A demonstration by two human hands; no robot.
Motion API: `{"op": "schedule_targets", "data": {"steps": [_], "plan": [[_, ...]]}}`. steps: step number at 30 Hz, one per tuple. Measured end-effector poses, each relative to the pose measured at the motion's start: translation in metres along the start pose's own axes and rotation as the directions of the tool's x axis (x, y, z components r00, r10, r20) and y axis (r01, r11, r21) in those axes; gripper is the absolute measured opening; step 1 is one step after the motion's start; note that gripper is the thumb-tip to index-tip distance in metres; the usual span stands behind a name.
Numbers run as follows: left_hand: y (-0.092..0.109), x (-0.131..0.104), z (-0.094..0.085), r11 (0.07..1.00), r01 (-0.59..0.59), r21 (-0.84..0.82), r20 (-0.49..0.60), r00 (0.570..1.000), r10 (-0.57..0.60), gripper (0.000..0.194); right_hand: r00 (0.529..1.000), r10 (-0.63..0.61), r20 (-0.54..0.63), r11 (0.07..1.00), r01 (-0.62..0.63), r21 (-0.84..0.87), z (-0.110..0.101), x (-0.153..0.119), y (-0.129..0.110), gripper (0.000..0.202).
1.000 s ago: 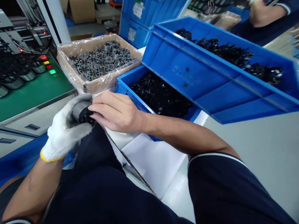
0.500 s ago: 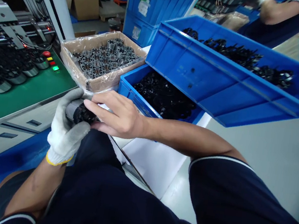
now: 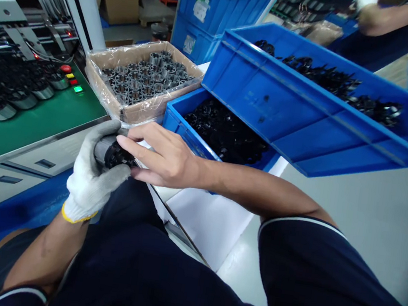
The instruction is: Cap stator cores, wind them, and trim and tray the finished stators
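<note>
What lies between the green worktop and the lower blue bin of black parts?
In the head view, a plastic-lined carton of metal parts stands between them.

Cool, even light; floor (image 3: pixel 351 209) carries pale sheen. Plastic wrap (image 3: pixel 101 86) glints. Right edge smears; co-worker's arm (image 3: pixel 391 23) blurs. Navy shirt (image 3: pixel 171 280) reads near-black.

The left hand (image 3: pixel 88 177), in a white glove (image 3: pixel 82 194) with a yellow-edged cuff (image 3: pixel 77 217), curls round the gray-and-black cylinder (image 3: pixel 102 151), thumb along its near side and fingers round its far side, with the bare forearm (image 3: pixel 48 250) rising to it from below. The bare right hand (image 3: pixel 168 160) reaches to the cylinder's black end from the right, fingers bent and apart, its grip partly hidden, while the right forearm (image 3: pixel 245 186) stretches nearly level beside the cylinder toward a dark sleeve (image 3: pixel 306 263).
</note>
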State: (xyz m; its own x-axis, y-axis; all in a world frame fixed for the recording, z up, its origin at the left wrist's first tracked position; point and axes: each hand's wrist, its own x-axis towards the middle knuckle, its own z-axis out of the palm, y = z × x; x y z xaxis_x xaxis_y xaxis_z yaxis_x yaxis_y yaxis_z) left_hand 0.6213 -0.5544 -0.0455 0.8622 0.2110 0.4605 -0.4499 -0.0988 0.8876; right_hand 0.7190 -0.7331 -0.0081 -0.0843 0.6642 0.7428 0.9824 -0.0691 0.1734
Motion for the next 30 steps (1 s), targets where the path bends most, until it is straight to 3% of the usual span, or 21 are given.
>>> {"op": "schedule_targets", "data": {"steps": [4,8,11,15,21,26,30], "plan": [[-0.002,-0.001,-0.003,0.996,0.084,0.015,-0.007,0.996,-0.084,0.057,1.0,0.005,-0.01,1.0,-0.005,-0.003,0.001,0.001,0.0,0.04],[0.003,0.001,-0.007,0.967,0.247,0.056,0.016,0.969,-0.248,0.055,0.992,-0.004,0.125,1.0,0.007,-0.024,-0.006,0.003,0.004,0.037],[0.006,0.001,-0.01,0.94,0.326,0.099,0.087,0.938,-0.335,0.058,0.981,-0.076,0.18,0.99,0.096,-0.107,-0.01,0.002,0.006,0.027],[0.01,-0.003,-0.007,0.933,0.342,0.112,0.162,0.92,-0.357,0.055,0.971,-0.222,0.083,0.947,0.235,-0.217,-0.009,0.001,0.004,0.015],[0.02,-0.01,0.002,0.921,0.381,0.083,0.102,0.916,-0.388,0.051,0.958,-0.285,-0.021,0.902,0.261,-0.343,-0.01,0.007,-0.006,0.01],[0.019,-0.013,0.007,0.909,0.401,-0.11,0.042,0.916,-0.399,0.044,0.989,-0.15,0.019,0.972,0.151,-0.181,-0.01,0.01,-0.01,0.01],[0.013,-0.012,0.001,0.968,0.236,-0.088,-0.047,0.969,-0.241,0.047,0.997,0.066,0.035,0.987,-0.07,0.147,-0.014,0.011,0.002,0.03]]}}
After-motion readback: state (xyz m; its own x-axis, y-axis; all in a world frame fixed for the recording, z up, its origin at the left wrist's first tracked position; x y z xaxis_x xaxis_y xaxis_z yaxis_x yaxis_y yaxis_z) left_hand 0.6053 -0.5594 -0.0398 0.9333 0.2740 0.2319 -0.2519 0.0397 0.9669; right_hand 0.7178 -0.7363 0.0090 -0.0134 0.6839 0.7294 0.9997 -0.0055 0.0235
